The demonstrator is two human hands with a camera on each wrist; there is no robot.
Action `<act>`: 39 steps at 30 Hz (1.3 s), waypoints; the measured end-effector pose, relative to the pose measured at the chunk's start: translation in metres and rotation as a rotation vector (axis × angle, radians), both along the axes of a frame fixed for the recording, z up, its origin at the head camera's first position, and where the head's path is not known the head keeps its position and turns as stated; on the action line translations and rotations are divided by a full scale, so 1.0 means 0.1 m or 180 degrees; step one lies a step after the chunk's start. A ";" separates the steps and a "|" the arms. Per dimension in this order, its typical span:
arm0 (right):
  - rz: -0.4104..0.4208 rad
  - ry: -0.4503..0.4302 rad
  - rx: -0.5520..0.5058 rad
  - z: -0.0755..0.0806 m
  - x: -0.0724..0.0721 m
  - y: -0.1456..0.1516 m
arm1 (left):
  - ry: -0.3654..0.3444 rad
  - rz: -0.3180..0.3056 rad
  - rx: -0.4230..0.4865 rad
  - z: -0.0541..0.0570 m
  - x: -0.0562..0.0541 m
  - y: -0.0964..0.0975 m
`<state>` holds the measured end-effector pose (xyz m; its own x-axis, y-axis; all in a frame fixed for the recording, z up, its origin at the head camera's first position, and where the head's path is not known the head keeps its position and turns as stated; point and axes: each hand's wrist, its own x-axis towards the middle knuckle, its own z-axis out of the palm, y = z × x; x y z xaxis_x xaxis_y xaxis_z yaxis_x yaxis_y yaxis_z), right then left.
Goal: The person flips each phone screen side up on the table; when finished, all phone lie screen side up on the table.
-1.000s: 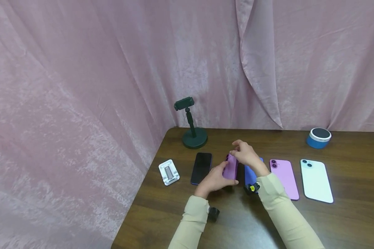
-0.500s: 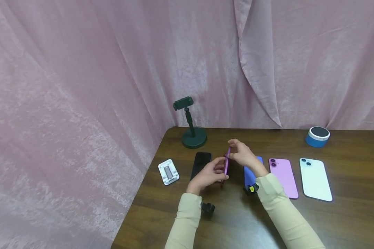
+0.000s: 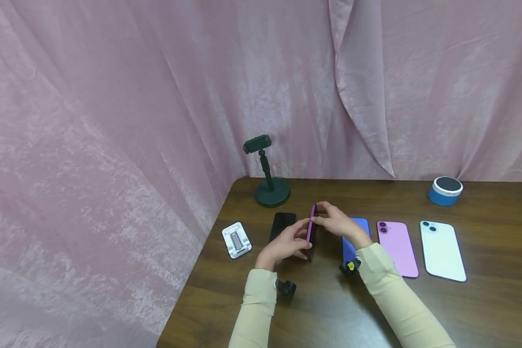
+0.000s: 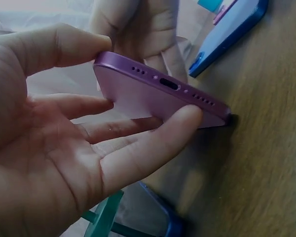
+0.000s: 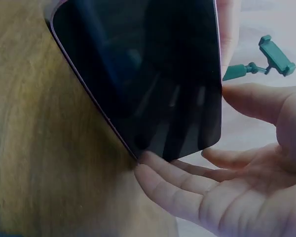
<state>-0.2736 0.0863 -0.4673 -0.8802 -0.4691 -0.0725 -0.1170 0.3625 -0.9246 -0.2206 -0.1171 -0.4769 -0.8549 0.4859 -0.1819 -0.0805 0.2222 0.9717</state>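
Note:
A purple smartphone (image 3: 311, 226) stands on its long edge between both hands, turned nearly edge-on in the head view. Its purple back faces my left hand (image 3: 284, 245); its dark screen (image 5: 143, 84) faces my right hand (image 3: 338, 224). In the left wrist view, the left thumb and fingers hold the phone around its charging-port end. At the far end, the right thumb touches the long upper edge and the fingers lie at the short edge and corner. A black-screened phone (image 3: 282, 222) lies flat, partly hidden behind the left hand. Beneath the right wrist lies a blue phone (image 3: 359, 225).
Right of the blue phone lie a lilac phone (image 3: 398, 247) and a mint-white phone (image 3: 443, 252), backs up. A white folded stand (image 3: 236, 240) is at the left. Along the back are a dark green phone holder (image 3: 272, 192) and a blue round device (image 3: 444, 194).
The purple smartphone has tipped up from back-facing-up onto its long edge, its screen now facing right. Both hands have shifted slightly left with it, the left one covering part of the black-screened phone.

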 end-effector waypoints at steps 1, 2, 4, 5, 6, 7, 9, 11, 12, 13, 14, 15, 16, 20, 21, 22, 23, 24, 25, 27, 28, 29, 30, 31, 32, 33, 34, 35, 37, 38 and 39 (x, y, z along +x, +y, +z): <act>0.0050 -0.0052 -0.0032 -0.01 0.00 0.00 | 0.0008 -0.0016 0.0020 0.00 0.00 -0.01; 0.0088 -0.0097 -0.0051 -0.01 0.01 -0.01 | 0.0011 -0.0040 0.0047 -0.01 0.00 -0.02; 0.0139 -0.0146 -0.0035 -0.02 0.02 -0.01 | 0.0010 -0.0090 0.0093 -0.01 0.00 -0.03; 0.0160 -0.0156 -0.0029 -0.02 0.03 -0.02 | 0.0001 -0.0111 0.0115 -0.01 0.01 -0.03; 0.0166 -0.0177 -0.0030 -0.03 0.03 -0.02 | -0.0012 -0.0122 0.0137 -0.01 0.01 -0.04; 0.0160 -0.0200 -0.0030 -0.03 0.03 -0.03 | -0.0023 -0.0129 0.0155 -0.01 0.01 -0.04; 0.0120 -0.0205 -0.0010 -0.04 0.04 -0.04 | -0.0026 -0.0143 0.0163 0.00 0.01 -0.03; 0.0059 -0.0194 0.0047 -0.04 0.05 -0.05 | -0.0033 -0.0123 0.0170 0.00 0.02 -0.03; 0.0005 -0.0181 0.0106 -0.05 0.05 -0.07 | -0.0041 -0.0103 0.0169 -0.01 0.02 -0.03; -0.0049 -0.0141 0.0189 -0.05 0.06 -0.08 | -0.0046 -0.0091 0.0161 -0.01 0.02 -0.03; -0.0090 -0.0082 0.0285 -0.05 0.07 -0.09 | -0.0060 -0.0072 0.0151 -0.01 0.02 -0.03; -0.0130 -0.0027 0.0381 -0.05 0.08 -0.10 | -0.0081 -0.0052 0.0140 -0.01 0.03 -0.03; -0.0162 0.0021 0.0463 -0.06 0.08 -0.11 | -0.0104 -0.0026 0.0115 -0.02 0.03 -0.04; -0.0252 0.0233 0.0723 -0.06 0.10 -0.15 | -0.0111 0.0108 -0.0036 -0.02 0.03 -0.06; -0.0272 0.0273 0.0765 -0.06 0.10 -0.16 | -0.0084 0.0131 -0.0077 -0.02 0.03 -0.06; -0.0280 0.0315 0.0811 -0.06 0.10 -0.16 | -0.0051 0.0154 -0.0115 -0.02 0.03 -0.06; -0.0281 0.0357 0.0853 -0.06 0.11 -0.17 | -0.0016 0.0171 -0.0131 -0.02 0.02 -0.05; -0.0280 0.0398 0.0898 -0.06 0.11 -0.17 | 0.0021 0.0182 -0.0155 -0.01 0.02 -0.05; -0.0273 0.0411 0.0930 -0.06 0.11 -0.17 | 0.0047 0.0191 -0.0185 -0.01 0.01 -0.05; -0.0251 0.0444 0.0992 -0.06 0.12 -0.16 | 0.0066 0.0201 -0.0224 -0.01 0.01 -0.04; -0.0235 0.0455 0.1013 -0.05 0.13 -0.16 | 0.0068 0.0208 -0.0252 -0.01 0.01 -0.03; -0.0231 0.0452 0.1023 -0.05 0.14 -0.15 | 0.0093 0.0222 -0.0294 -0.01 0.01 -0.03; -0.0224 0.0453 0.1040 -0.05 0.14 -0.15 | 0.0131 0.0226 -0.0353 -0.01 0.01 -0.02; -0.0223 0.0441 0.1048 -0.05 0.15 -0.15 | 0.0169 0.0230 -0.0401 -0.01 0.01 -0.02; -0.0219 0.0447 0.1059 -0.05 0.15 -0.15 | 0.0218 0.0229 -0.0448 -0.01 0.01 -0.02; -0.0227 0.0430 0.1063 -0.05 0.16 -0.15 | 0.0274 0.0230 -0.0500 -0.01 0.00 -0.02; -0.0229 0.0426 0.1074 -0.05 0.16 -0.16 | 0.0327 0.0233 -0.0544 -0.01 0.00 -0.02; -0.0240 0.0413 0.1083 -0.06 0.17 -0.16 | 0.0386 0.0249 -0.0601 -0.01 -0.01 -0.02; -0.0252 0.0423 0.1110 -0.06 0.17 -0.16 | 0.0460 0.0301 -0.0709 0.01 -0.01 -0.02; -0.0265 0.0418 0.1120 -0.05 0.17 -0.17 | 0.0484 0.0337 -0.0777 0.02 0.00 -0.02; -0.0281 0.0414 0.1129 -0.05 0.17 -0.17 | 0.0499 0.0378 -0.0838 0.03 0.00 -0.02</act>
<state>-0.2562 0.0694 -0.4723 -0.9286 -0.3570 -0.1018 -0.1790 0.6709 -0.7196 -0.2206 -0.1188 -0.4736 -0.9304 0.3347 -0.1498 0.0250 0.4654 0.8847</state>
